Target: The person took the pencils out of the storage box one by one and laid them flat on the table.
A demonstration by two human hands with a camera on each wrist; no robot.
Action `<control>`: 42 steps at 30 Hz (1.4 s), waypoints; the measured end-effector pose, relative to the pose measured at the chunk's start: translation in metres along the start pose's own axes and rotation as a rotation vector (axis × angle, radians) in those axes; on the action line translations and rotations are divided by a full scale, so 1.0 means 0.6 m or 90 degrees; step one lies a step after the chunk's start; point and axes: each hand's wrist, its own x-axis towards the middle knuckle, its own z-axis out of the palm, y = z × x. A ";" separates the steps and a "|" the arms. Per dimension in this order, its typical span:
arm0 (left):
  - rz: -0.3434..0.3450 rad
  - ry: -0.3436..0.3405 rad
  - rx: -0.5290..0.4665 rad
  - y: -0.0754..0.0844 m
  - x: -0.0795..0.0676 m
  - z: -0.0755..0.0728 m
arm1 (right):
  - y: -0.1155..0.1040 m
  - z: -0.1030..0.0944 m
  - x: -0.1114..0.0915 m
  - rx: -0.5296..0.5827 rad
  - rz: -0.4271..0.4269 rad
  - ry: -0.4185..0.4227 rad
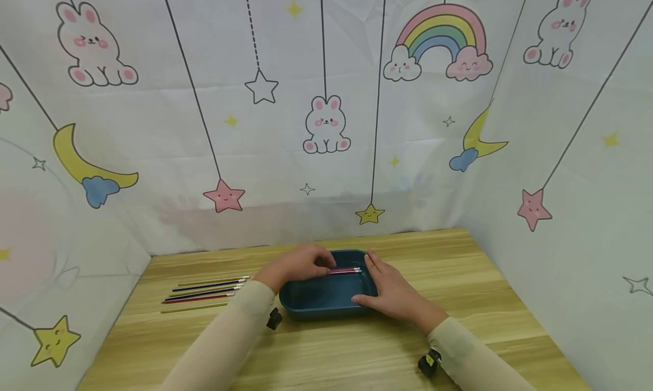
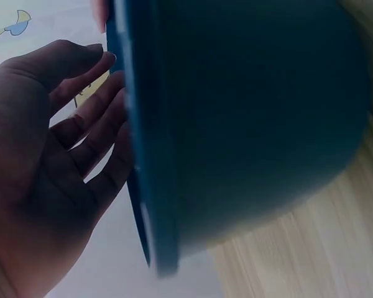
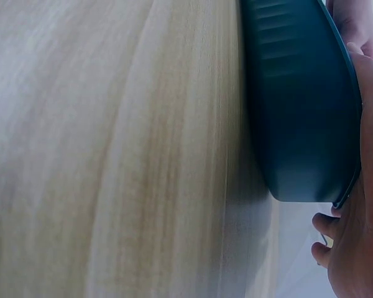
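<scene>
A dark blue tray (image 1: 326,310) with rounded corners stands on the table. Red pencils (image 1: 344,272) lie inside it, white-tipped ends toward the right. My left hand (image 1: 305,262) reaches over the tray's back left, loosely bent fingertips by the pencils, whose left ends it hides. In the left wrist view, several of its fingers (image 2: 102,121) pass behind the rim and no pencil shows between thumb and index finger. My right hand (image 1: 395,289) holds the tray's right end, thumb over the rim and fingers along the back right corner.
Several pencils (image 1: 204,289) in yellow, dark blue and red lie side by side left of the tray. Wood-patterned table (image 1: 347,357) extends around it. A white cloth backdrop (image 1: 275,153) with printed rabbits and stars hangs at the back and sides.
</scene>
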 end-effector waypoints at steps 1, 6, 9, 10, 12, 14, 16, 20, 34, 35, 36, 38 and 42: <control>-0.002 -0.005 0.001 0.000 0.003 0.001 | 0.000 0.000 0.000 -0.002 0.001 -0.002; -0.002 -0.020 -0.003 -0.003 0.016 0.010 | 0.000 0.001 0.002 -0.002 -0.001 -0.002; -0.012 -0.032 -0.009 -0.004 0.022 0.016 | -0.002 0.000 0.002 0.000 -0.004 0.000; -0.015 -0.037 -0.015 -0.004 0.024 0.019 | -0.002 0.000 0.002 0.000 -0.005 0.000; -0.019 -0.045 -0.026 -0.005 0.025 0.026 | -0.002 0.000 0.001 -0.001 -0.004 0.000; -0.019 -0.049 -0.037 -0.006 0.027 0.034 | -0.001 0.001 0.001 0.000 -0.006 0.002; -0.020 -0.047 -0.037 -0.010 0.028 0.041 | 0.000 0.002 0.002 -0.001 -0.009 0.002; -0.026 -0.041 -0.018 -0.017 0.030 0.052 | 0.001 0.002 0.003 -0.002 -0.011 0.001; -0.038 -0.022 -0.002 -0.022 0.023 0.060 | 0.002 0.003 0.000 -0.002 -0.001 0.004; -0.039 -0.022 0.000 -0.022 0.022 0.060 | 0.002 0.003 0.000 0.001 -0.002 0.005; -0.040 -0.022 0.002 -0.021 0.022 0.060 | 0.001 0.003 0.000 0.003 -0.001 0.004; -0.040 -0.021 0.003 -0.021 0.022 0.060 | 0.000 0.003 0.000 0.004 0.000 0.004; -0.027 -0.020 0.002 -0.022 0.023 0.063 | -0.002 0.002 0.001 0.005 0.000 0.005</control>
